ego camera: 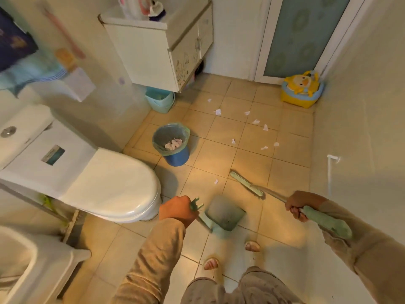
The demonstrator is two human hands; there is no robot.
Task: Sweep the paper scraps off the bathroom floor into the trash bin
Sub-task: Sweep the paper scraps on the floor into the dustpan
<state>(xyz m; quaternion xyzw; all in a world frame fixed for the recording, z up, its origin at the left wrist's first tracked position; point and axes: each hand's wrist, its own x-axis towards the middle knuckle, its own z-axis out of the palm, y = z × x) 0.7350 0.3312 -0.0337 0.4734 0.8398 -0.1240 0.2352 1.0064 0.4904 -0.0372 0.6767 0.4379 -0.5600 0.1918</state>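
Now the left hand (176, 210) grips the dustpan (223, 213) handle. The right hand (297, 207) grips the broom (246, 184). Paper scraps (255, 122) lie near the trash bin (172, 142), maybe nine.

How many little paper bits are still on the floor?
9 paper scraps: one near the dustpan, three mid-floor, five farther back. More may hide.

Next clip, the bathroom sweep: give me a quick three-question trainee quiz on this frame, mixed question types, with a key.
1. True or false: the trash bin already holds some paper.
2. Which of the hands holds the dustpan? A) left hand B) right hand
3. Fill in: the lone scrap nearest the broom lies between the broom head and the ____.

Key: 1 true; 2 A; 3 toilet.
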